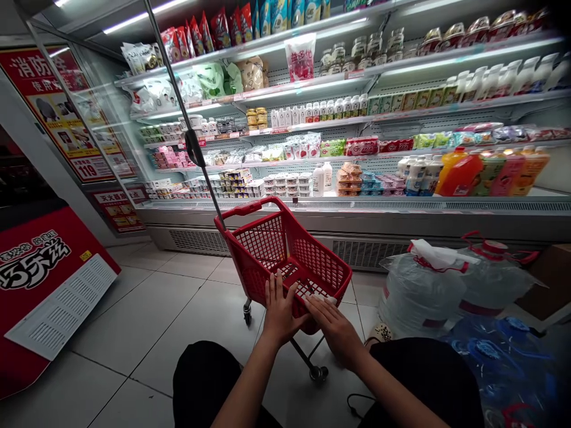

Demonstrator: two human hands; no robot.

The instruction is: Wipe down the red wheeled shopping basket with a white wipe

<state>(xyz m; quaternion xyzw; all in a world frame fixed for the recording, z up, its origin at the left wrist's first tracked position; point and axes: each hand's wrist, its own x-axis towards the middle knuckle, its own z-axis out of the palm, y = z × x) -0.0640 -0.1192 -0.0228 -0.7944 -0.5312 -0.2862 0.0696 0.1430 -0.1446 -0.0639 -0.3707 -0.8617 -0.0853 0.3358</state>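
Note:
A small red plastic shopping cart [312,252] on wheels stands on the tiled floor right in front of me, with its long metal handle pole [187,122] rising up to the left. My left hand [280,309] rests flat against the cart's near wall with its fingers stretched upward. To its right, my right hand [332,324] lies on the near rim with fingers extended, touching a small white item [322,295] at the basket's edge. Neither hand grips anything. My knees, in black trousers, show at the bottom.
A lit refrigerated shelf unit [357,205] full of dairy packs, bottles and juices runs across the back. Large water jugs in plastic wrap [419,291] stand at my right. At left are a red cabinet [44,279] and wall posters.

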